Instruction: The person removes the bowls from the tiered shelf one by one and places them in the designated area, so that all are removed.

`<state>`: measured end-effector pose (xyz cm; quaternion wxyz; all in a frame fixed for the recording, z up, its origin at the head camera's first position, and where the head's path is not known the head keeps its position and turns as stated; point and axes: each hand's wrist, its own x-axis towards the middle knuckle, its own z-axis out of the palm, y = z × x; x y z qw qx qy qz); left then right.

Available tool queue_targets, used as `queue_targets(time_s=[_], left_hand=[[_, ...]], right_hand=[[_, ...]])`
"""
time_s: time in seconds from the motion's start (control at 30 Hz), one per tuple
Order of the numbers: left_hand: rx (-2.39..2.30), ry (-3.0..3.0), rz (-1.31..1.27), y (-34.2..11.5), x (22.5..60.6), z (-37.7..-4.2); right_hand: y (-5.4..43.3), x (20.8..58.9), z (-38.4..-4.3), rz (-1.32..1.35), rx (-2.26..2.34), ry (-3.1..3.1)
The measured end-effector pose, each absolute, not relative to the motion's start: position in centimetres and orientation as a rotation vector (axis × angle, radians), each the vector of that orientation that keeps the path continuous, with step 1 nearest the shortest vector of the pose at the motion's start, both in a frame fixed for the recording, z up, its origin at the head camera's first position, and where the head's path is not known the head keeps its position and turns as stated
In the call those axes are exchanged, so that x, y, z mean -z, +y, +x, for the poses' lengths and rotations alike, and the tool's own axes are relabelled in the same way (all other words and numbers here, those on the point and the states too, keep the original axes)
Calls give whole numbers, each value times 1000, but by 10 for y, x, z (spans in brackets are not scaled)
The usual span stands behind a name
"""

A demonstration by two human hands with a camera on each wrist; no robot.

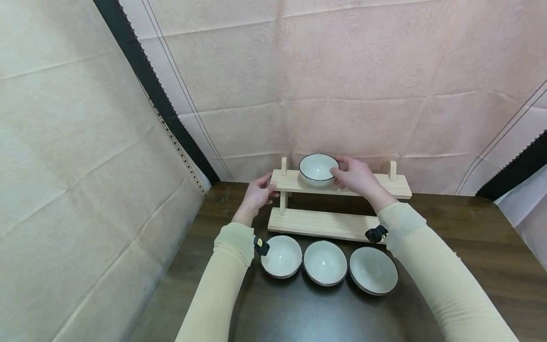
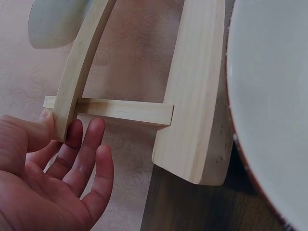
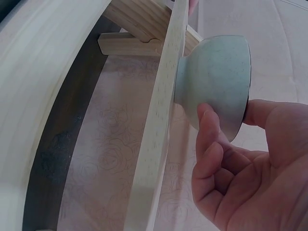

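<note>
A two-tier wooden rack (image 1: 321,225) stands on the dark table. On its upper shelf, toward the left end, is a white bowl (image 1: 316,167) with a dark rim. My right hand (image 1: 355,176) pinches that bowl's right side, thumb at the rim and fingers against the outer wall, as the right wrist view shows. The bowl's foot (image 3: 181,82) meets the shelf board. My left hand (image 1: 258,194) grips the left end of the upper shelf (image 2: 79,67) between thumb and fingers. The lower shelf (image 2: 190,96) holds nothing in the head view.
Three more white bowls stand in a row before the rack: a left bowl (image 1: 281,256), a middle bowl (image 1: 325,262) and a right bowl (image 1: 373,270). Pale patterned cloth (image 1: 359,71) hangs behind the table (image 1: 316,313), and another cloth (image 1: 85,166) on the left.
</note>
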<state>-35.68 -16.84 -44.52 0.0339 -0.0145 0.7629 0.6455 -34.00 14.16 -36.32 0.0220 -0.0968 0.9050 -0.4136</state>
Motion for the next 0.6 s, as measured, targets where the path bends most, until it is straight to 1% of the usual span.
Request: queue_targets(time_s=[0.6], left_hand=[[-1978, 2350, -54, -169, 444, -356]], right_hand=[[140, 365, -338, -282, 1314, 2805]])
